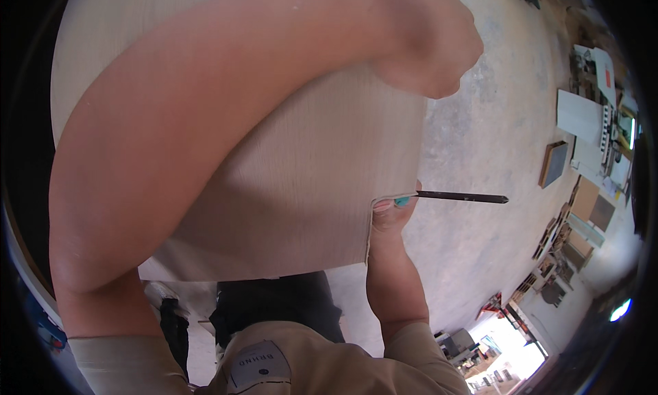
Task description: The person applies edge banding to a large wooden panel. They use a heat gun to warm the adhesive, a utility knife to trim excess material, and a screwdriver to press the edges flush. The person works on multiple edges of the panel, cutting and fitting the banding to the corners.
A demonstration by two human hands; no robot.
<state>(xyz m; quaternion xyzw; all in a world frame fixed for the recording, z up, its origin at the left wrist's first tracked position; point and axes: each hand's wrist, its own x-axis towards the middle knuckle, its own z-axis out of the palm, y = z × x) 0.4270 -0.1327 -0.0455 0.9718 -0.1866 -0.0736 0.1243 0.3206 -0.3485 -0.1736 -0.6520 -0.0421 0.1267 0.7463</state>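
Note:
A large, light wood-grain panel [322, 141] spreads in front of my body, with a cut-out notch at its near right corner. My left arm reaches across it from the lower left. At the far right edge of the panel, my left hand [435, 49] is curled into a fist seen from the back; its fingertips and anything in them are hidden. My right hand [392, 218] is closed at the notch, partly behind the panel. It grips a screwdriver [462, 197] with a teal handle, whose dark, pointed shaft sticks out to the right.
Grey, mottled floor [473, 134] stretches to the right. Beyond it are a dark-topped block [553, 164], leaning boards [595, 206] and white equipment [582, 114]. A bright opening [510, 354] shows at the lower right. A shoe [162, 291] is visible below the panel's left side.

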